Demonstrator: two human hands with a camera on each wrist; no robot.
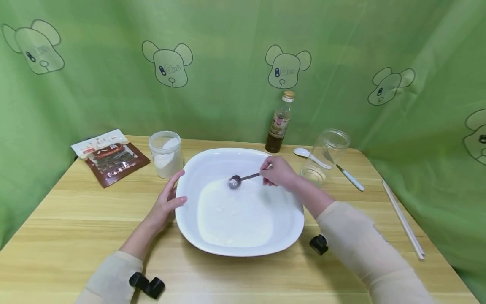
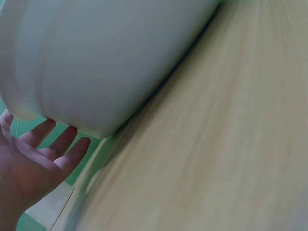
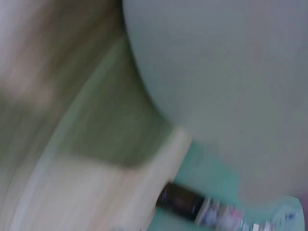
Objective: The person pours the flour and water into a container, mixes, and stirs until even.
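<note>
A large white basin [image 1: 288,223] stands on the table with milky-white liquid [image 1: 243,215] in it and a few white clumps on the surface. My right hand [image 1: 279,172] pinches the handle of a dark measuring spoon [image 1: 235,182] over the basin; some white powder shows in its bowl. My left hand [image 1: 167,202] touches the basin's left side, thumb at the rim. In the left wrist view, the spread, fairly straight fingers [image 2: 65,142] rest against the outer wall. The right wrist view is blurred, and neither the right hand's grip nor the spoon can be made out there.
Left of the basin are a clear jar of white powder [image 1: 166,156] and a brown food packet [image 1: 112,158]. Behind stands a dark sauce bottle [image 1: 279,124]. To the right are an upright glass jar [image 1: 330,147], a white spoon [image 1: 303,152], a pale-handled utensil [image 1: 352,179] and white sticks [image 1: 404,221].
</note>
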